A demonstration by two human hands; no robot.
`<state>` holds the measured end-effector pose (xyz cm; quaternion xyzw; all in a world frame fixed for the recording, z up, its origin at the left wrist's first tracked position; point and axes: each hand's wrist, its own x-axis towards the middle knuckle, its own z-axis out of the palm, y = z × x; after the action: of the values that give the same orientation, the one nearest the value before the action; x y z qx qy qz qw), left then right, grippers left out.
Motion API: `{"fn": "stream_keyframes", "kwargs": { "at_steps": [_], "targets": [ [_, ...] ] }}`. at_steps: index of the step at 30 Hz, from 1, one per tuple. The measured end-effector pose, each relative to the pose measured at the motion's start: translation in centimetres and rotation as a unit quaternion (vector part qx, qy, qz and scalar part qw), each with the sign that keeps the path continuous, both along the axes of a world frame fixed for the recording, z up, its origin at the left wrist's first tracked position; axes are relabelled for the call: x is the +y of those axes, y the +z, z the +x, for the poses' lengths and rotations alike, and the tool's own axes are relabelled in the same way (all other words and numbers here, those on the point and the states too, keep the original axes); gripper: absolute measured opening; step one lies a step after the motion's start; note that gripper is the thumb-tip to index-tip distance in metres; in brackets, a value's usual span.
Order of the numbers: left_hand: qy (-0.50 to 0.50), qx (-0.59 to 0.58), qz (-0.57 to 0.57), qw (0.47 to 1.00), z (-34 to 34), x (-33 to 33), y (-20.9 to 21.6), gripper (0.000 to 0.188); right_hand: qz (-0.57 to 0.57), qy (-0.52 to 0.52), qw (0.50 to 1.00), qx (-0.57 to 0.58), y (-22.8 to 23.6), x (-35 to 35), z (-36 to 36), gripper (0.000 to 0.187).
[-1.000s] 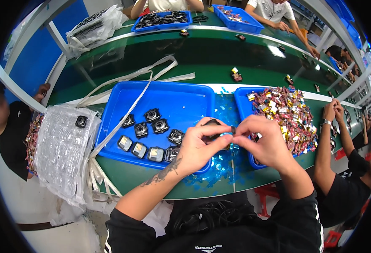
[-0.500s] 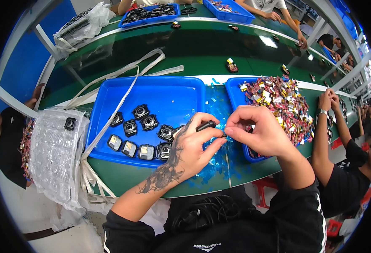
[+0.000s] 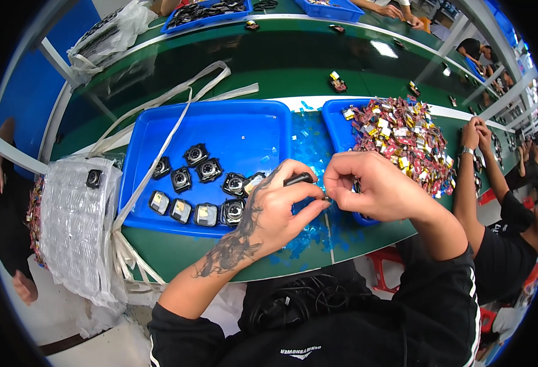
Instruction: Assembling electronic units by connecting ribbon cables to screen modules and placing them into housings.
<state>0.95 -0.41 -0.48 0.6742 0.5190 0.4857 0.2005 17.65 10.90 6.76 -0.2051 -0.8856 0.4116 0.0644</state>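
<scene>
My left hand (image 3: 284, 205) is closed above the right end of a blue tray (image 3: 244, 113). A black rod-like handle (image 3: 297, 179) sticks out between its fingers; the rest of it is hidden. Thumb and forefinger also pinch a tiny dark part (image 3: 326, 198), too small to name. Right beside that part, my right hand (image 3: 370, 186) has its fingertips pinched together; what they hold, if anything, is hidden. Several black watch-like cases (image 3: 196, 155) lie in the tray, some with a round dial-like face, others with a pale block (image 3: 206, 215) showing.
A second blue tray (image 3: 336, 131) holds a heap of small red circuit boards with yellow and silver pieces (image 3: 397, 134). Blue film scraps (image 3: 308, 241) litter the green table between. Clear plastic trays (image 3: 76, 226) are stacked left, white straps (image 3: 186, 110) crossing nearby. Co-workers' arms (image 3: 467, 177) are at right.
The view has shifted a little, so the trays sit slightly higher and further left. My hands stay together over the tiny part, with the right fingers curled slightly more.
</scene>
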Motion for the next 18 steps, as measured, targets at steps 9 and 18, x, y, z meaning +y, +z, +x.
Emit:
{"fn": "stream_keyframes", "kwargs": {
  "at_steps": [9, 18],
  "targets": [
    [0.023, -0.014, 0.1, 0.995, 0.1, -0.2, 0.6, 0.018, -0.331, -0.024, 0.943, 0.015, 0.1, -0.3, 1.0, 0.01],
    [0.08, 0.108, 0.146, 0.98, 0.6, -0.3, 0.8, 0.019, 0.173, -0.12, 0.975, 0.069, -3.3, -0.5, 0.4, 0.008]
  ]
}}
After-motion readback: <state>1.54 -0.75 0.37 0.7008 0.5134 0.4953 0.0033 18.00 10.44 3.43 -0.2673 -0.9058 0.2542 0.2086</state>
